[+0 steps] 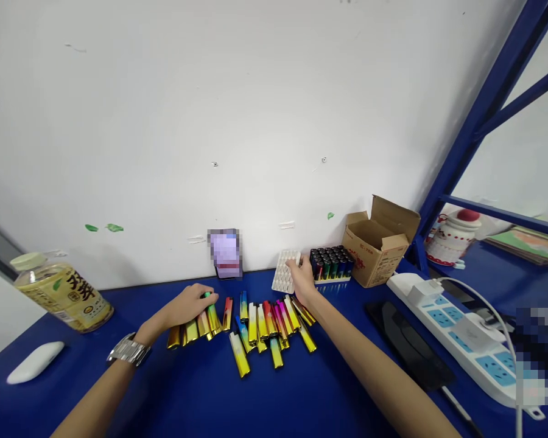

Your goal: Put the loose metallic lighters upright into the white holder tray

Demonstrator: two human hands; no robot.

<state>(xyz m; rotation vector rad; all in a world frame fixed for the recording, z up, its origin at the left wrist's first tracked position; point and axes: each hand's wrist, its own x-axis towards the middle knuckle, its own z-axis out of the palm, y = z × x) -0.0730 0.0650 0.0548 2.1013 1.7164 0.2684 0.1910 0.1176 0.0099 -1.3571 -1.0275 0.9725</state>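
Several shiny lighters (260, 325) in gold, red, blue and green lie in a loose row on the blue table (210, 395). My left hand (189, 306) is closed over the left end of the row, gripping a green-tipped lighter (209, 298). My right hand (301, 281) reaches to the back and grips the edge of a white tray (284, 271) with empty holes, tilted on its side. Right beside it stands a tray of dark lighters (331, 263), upright and packed tight.
An open cardboard box (378, 243) stands at the back right. A white power strip (461, 331) and a black flat object (408, 347) lie to the right. A yellow drink bottle (64, 292) and a white mouse (34, 362) lie on the left. White wall behind.
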